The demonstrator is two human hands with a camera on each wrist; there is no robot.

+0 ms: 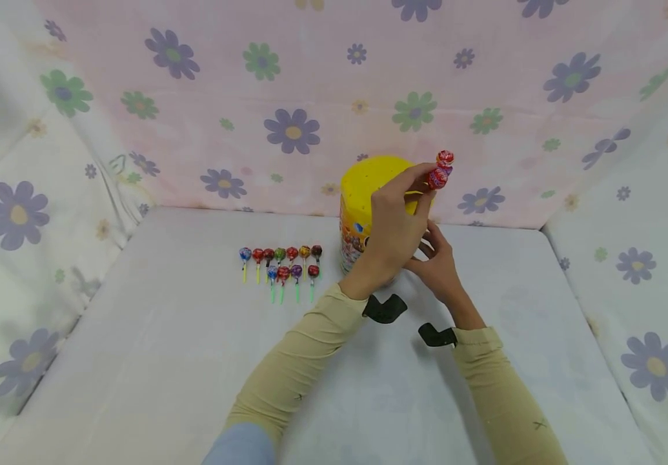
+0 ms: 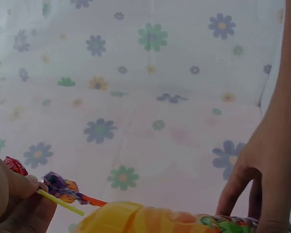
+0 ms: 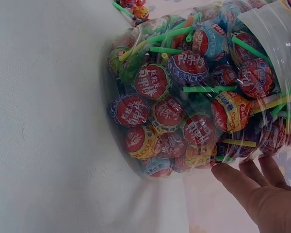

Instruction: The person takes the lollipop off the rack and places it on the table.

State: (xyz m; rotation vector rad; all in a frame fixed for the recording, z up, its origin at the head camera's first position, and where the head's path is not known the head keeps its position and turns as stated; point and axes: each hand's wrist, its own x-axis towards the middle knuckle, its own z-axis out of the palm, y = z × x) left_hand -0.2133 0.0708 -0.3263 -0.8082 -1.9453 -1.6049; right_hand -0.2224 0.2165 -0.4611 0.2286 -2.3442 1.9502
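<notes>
Above the right side of a clear jar with a yellow lid (image 1: 377, 174), my left hand (image 1: 394, 223) pinches lollipops by their sticks. Two wrapped heads show past its fingertips: a red lollipop (image 1: 445, 158) and a purple-red lollipop (image 1: 440, 177). The left wrist view shows a yellow stick (image 2: 60, 201) between thumb and finger. Beside it, a lollipop in a purple and orange wrapper (image 2: 60, 187) has an orange stick reaching the lid's edge. My right hand (image 1: 441, 268) touches the jar's right side with spread fingers. The jar (image 3: 174, 107) is packed with wrapped lollipops.
Left of the jar, several lollipops (image 1: 283, 274) lie in two rows on the white table (image 1: 194, 361), sticks toward me. A floral cloth (image 1: 310, 84) hangs behind the table and along both sides. Dark curved pieces (image 1: 384, 309) extend from both wrists.
</notes>
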